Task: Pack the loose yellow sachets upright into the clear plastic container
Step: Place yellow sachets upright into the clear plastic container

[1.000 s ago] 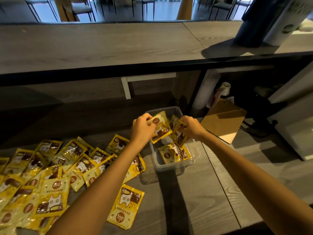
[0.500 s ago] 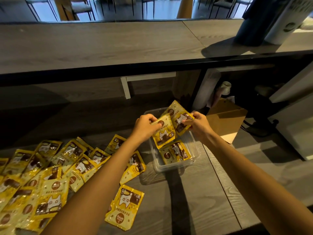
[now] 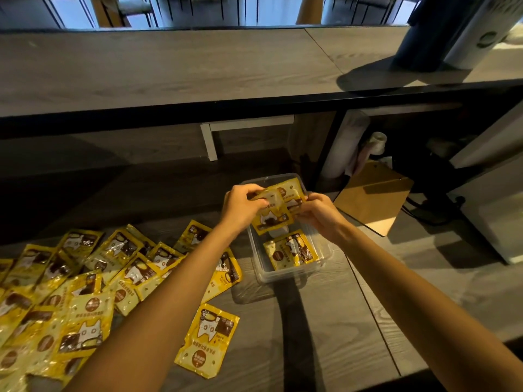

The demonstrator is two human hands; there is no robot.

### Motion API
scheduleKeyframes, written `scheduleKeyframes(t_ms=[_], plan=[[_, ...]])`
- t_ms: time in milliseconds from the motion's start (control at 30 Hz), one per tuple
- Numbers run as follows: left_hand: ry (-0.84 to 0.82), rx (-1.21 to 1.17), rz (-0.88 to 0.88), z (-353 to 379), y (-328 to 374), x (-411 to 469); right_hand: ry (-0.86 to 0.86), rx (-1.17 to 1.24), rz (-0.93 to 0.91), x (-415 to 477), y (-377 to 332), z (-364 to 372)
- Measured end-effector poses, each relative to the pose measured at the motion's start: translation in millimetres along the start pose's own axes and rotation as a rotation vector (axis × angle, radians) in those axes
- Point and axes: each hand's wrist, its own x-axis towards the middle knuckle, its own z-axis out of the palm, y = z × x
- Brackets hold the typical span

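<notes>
Above the far half of the clear plastic container (image 3: 325,257), my left hand (image 3: 242,205) and my right hand (image 3: 315,212) hold two overlapping yellow sachets (image 3: 276,210) between them, fingers pinching the edges. Another yellow sachet (image 3: 291,250) leans inside the container's near end. Several loose yellow sachets (image 3: 85,278) lie spread over the wooden counter to the left. One single sachet (image 3: 208,339) lies flat near the front, between my forearms.
A brown clipboard (image 3: 373,199) leans right of the container. A white appliance (image 3: 498,222) and cables fill the right side. A raised dark shelf (image 3: 169,108) runs across above the counter, with a dark and white cylinder (image 3: 447,32) on it.
The two sachets, held apart over the container a second ago, have been brought together into one overlapping stack between both hands.
</notes>
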Motion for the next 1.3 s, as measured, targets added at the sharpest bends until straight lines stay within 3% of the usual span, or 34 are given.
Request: scheduleKeyframes(t_ms=[133,200,267,367,600,733,967,1133,1300], plan=[[0.175,0.053,0.038,-1,1,1,0.205,-0.613,-0.193,7,8,-7],[0.256,0.052,0.042,0,3,2,0.116,-0.962,-0.326,7,12,-6],[0.315,0.04,0.033,1,5,3,-0.11,-1.253,-0.311,5,18,0],[0.379,0.041,-0.006,1,6,5,-0.277,-1.449,-0.173,3,31,9],[0.438,-0.002,-0.102,-8,4,5,-0.271,-1.699,-0.22,1,34,17],[0.443,-0.031,-0.119,-10,3,5,-0.233,-1.627,-0.224,1,25,18],[0.41,-0.051,-0.088,-7,2,5,0.258,-1.256,-0.217,-6,-2,10],[0.237,0.027,0.032,-3,1,0,0.432,-0.962,-0.257,-6,-6,1],[-0.033,0.157,0.078,6,-2,-16,0.448,-0.571,-0.254,-14,-10,-9]])
